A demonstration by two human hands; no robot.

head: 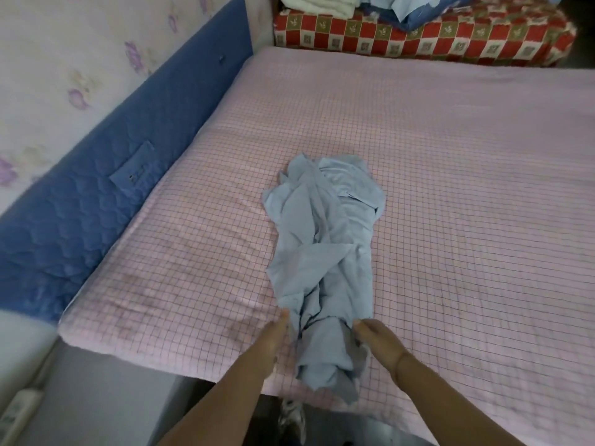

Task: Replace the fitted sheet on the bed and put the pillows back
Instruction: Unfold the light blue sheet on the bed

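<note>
Two bare forearms reach in from the near edge toward the bed, and between them, down on the grey floor [106, 397], a blurred shoe [291, 416] shows just below the mattress edge. The left hand [273, 331] lies against the left edge of a crumpled light blue sheet [325, 239]. Its thumb tip touches the fabric, but I cannot tell whether its fingers pinch the cloth. The right hand [375, 336] is on the sheet's right edge with its fingers curled into the fabric, gripping it.

The sheet lies bunched in a long, narrow heap on the bed [467, 188], running from the near edge, where its end hangs slightly over, toward the middle. The bed's surface is a pink cover with a thin dark grid, spread flat, with a few faint creases at the near left.

Along the left side stands a blue quilted headboard [80, 207] against a pale wall [80, 59] papered with purple flowers. At the far end, touching the bed, a red, white and olive checked blanket [418, 40] covers a raised surface. On it sit folded white towels [318, 4] and, to their right, a pile of blue fabric [409, 11].
</note>
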